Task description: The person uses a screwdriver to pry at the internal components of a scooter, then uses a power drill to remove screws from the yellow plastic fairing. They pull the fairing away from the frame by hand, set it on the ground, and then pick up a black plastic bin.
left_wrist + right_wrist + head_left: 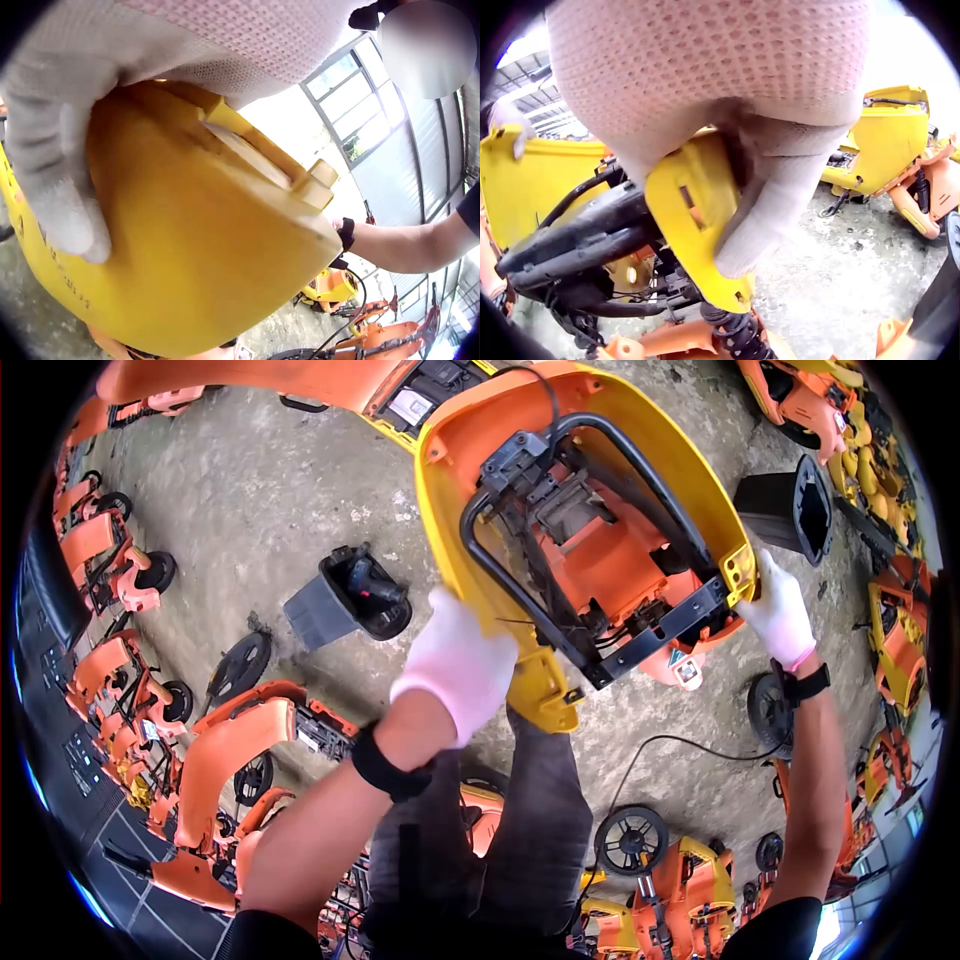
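A yellow plastic body panel [440, 525] of a scooter-like vehicle curves around a black tubular frame [641, 452] and an orange inner body [610, 565]. My left hand [455, 665], in a white and pink knit glove, grips the panel's near left side. The left wrist view shows its fingers [71, 195] bent over the panel's smooth outer face. On the opposite side my gloved right hand [783, 610] holds the panel's slotted end tab [694, 210], with a finger [761, 217] lying along it. A coil spring [739, 334] shows below that tab.
A dark bin [320, 610] with a tool in it stands on the concrete floor at left, and another black bin [770, 510] lies at right. Part-stripped orange vehicles [110, 560] line the left side. A loose wheel [632, 840] and a cable [700, 742] are near the legs.
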Action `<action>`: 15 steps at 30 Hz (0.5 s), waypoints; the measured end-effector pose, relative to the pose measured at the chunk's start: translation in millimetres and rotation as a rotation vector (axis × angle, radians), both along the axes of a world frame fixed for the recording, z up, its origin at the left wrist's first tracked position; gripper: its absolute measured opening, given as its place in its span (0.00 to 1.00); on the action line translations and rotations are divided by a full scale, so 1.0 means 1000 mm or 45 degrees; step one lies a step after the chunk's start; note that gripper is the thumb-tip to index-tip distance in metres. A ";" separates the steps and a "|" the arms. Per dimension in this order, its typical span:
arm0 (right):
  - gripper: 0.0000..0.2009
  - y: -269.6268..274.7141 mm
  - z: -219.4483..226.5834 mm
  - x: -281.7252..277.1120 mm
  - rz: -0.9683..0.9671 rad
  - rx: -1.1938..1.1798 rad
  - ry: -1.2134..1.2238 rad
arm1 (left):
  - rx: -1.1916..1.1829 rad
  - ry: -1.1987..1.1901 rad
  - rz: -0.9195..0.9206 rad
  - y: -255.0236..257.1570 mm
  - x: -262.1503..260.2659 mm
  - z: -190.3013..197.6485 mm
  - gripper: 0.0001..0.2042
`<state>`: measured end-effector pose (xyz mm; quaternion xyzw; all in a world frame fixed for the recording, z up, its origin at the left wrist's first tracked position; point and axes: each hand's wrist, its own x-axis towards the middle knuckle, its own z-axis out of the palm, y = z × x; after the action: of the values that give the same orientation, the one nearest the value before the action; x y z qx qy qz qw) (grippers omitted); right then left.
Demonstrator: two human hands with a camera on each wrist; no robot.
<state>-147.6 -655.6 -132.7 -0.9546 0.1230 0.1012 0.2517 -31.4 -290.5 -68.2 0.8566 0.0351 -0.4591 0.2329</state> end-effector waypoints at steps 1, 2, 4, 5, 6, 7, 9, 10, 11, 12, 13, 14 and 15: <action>0.15 0.005 0.006 -0.001 -0.025 0.035 0.013 | 0.041 -0.035 0.034 0.001 -0.011 -0.009 0.22; 0.15 0.005 0.009 -0.002 -0.037 0.032 0.026 | -0.026 -0.053 0.122 0.007 -0.016 -0.015 0.21; 0.15 0.006 0.008 -0.001 -0.074 0.089 0.033 | -0.041 -0.039 0.100 0.017 -0.008 -0.017 0.21; 0.15 0.009 0.006 -0.003 -0.083 0.102 0.035 | -0.053 -0.036 0.087 0.025 -0.003 -0.014 0.21; 0.15 0.012 0.006 -0.005 -0.073 0.075 0.042 | -0.224 -0.005 0.231 0.037 0.002 -0.017 0.20; 0.14 0.016 0.006 -0.006 -0.060 0.046 0.046 | -0.453 0.071 0.389 0.042 0.010 -0.011 0.22; 0.15 0.028 0.012 -0.006 -0.152 0.113 -0.006 | -0.546 0.047 0.246 0.066 0.025 -0.018 0.22; 0.15 0.029 0.011 -0.008 -0.152 0.120 0.002 | -0.514 0.087 0.219 0.063 0.035 -0.008 0.24; 0.15 0.029 0.008 -0.008 -0.150 0.129 0.009 | -0.513 0.078 0.217 0.060 0.044 0.003 0.24; 0.15 0.029 0.006 -0.008 -0.149 0.135 0.007 | -0.522 0.062 0.193 0.058 0.051 0.013 0.26; 0.16 0.028 0.004 -0.010 -0.144 0.160 0.020 | -0.525 0.049 0.173 0.062 0.058 0.018 0.28; 0.16 0.029 0.001 -0.012 -0.143 0.184 0.030 | -0.524 0.106 0.124 0.065 0.075 0.025 0.30; 0.16 0.030 -0.001 -0.014 -0.146 0.195 0.035 | -0.448 0.141 0.092 0.061 0.088 0.036 0.29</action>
<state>-161.5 -625.9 -133.4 -0.9225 0.1728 0.1088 0.3274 56.4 -229.1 -32.3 0.7741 -0.0022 -0.4961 0.3932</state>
